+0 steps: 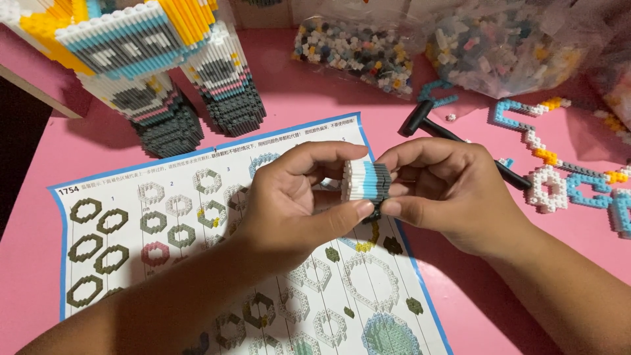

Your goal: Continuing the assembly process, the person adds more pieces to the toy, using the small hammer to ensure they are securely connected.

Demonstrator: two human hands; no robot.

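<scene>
Pink tabletop all over, only one head view to go on. Both hands meet in the middle, above the instruction sheet with its rows of ring diagrams. The left hand and right hand each pinch an end of a small block stack, thumbs under, fingers curled over the top, closed snug on it. It's thin ribbed layers, white and pale blue going to dark grey. My take: squeeze evenly along the layers so the studs seat flat, not at one corner. Far left stands a tall layered block figure in white, grey and yellow. Far right are clear bags of loose bricks, a black hammer, and flat blue-and-white ring pieces.
</scene>
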